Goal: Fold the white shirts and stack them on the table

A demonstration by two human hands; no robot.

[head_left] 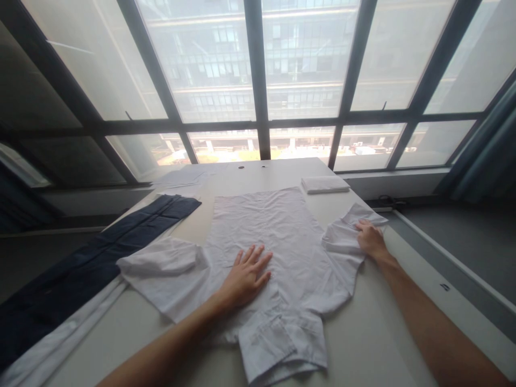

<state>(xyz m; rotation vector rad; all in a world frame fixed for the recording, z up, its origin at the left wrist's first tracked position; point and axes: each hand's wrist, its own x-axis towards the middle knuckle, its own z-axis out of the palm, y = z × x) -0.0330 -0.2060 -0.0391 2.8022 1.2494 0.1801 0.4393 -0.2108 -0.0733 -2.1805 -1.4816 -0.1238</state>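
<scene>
A white shirt (298, 247) lies spread on the white table (363, 333), its short sleeves out to both sides and its surface wrinkled. Its near end is bunched into loose folds close to me. My left hand (248, 274) rests flat on the middle of the shirt with the fingers spread. At the right sleeve (342, 231), my right hand (371, 238) touches the cloth with its fingers curled down; whether they pinch the fabric is hard to make out.
Dark blue trousers (100, 250) and another white cloth (68, 333) lie along the table's left side. A folded white cloth (324, 184) sits at the back right, and thin white sheets (181, 176) at the back left. Large windows stand beyond the table.
</scene>
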